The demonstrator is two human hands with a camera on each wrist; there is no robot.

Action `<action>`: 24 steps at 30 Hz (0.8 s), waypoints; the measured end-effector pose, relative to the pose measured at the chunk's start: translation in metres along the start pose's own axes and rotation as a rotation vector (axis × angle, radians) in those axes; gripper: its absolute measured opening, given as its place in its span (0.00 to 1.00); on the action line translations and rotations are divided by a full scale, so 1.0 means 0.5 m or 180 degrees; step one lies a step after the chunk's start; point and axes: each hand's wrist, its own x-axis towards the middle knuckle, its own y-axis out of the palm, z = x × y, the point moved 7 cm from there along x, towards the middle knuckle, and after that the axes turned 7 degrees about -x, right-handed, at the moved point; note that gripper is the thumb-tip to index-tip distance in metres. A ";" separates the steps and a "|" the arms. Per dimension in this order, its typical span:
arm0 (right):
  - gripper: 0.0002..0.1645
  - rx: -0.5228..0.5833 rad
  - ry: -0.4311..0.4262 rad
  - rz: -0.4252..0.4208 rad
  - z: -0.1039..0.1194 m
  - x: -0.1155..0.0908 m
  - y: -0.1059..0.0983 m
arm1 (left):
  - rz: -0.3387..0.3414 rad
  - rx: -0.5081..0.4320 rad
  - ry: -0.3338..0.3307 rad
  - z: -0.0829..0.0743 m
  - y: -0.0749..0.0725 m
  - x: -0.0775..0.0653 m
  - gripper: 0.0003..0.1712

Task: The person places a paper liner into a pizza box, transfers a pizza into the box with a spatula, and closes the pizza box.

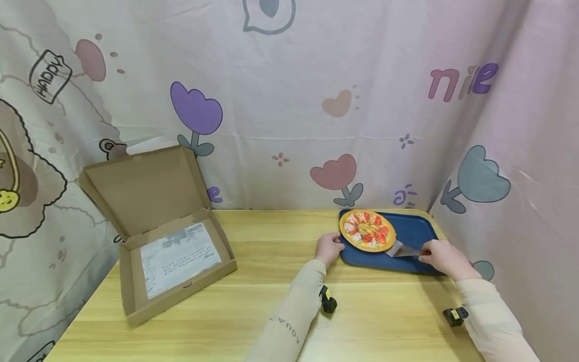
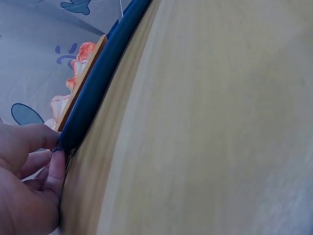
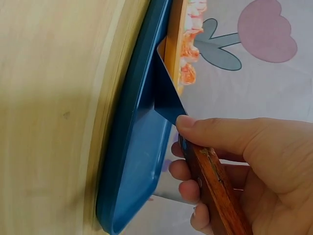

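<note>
A blue tray lies at the back right of the table, with a toy pizza on its left part. My left hand pinches the tray's left rim between thumb and fingers; the left wrist view shows this hand close up. In my right hand is a metal spatula with a wooden handle. The thumb lies along the front of the handle. The spatula's blade meets the pizza's right edge; how far it reaches beneath cannot be seen.
An open cardboard pizza box stands at the left, its lid raised and a printed white sheet inside. The wooden table runs between box and tray. A patterned curtain hangs behind and on both sides.
</note>
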 end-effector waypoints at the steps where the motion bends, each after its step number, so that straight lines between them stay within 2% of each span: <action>1: 0.06 -0.0002 -0.0010 -0.0007 0.000 0.002 0.000 | 0.0000 0.0003 0.0003 0.000 0.000 0.001 0.23; 11: 0.07 -0.0075 0.0001 -0.0099 0.010 0.021 0.005 | 0.0023 -0.0020 0.0002 0.000 0.002 0.003 0.23; 24: 0.07 -0.0024 0.0224 0.0063 0.013 0.052 0.023 | 0.0064 0.0019 0.0044 0.001 0.002 0.008 0.22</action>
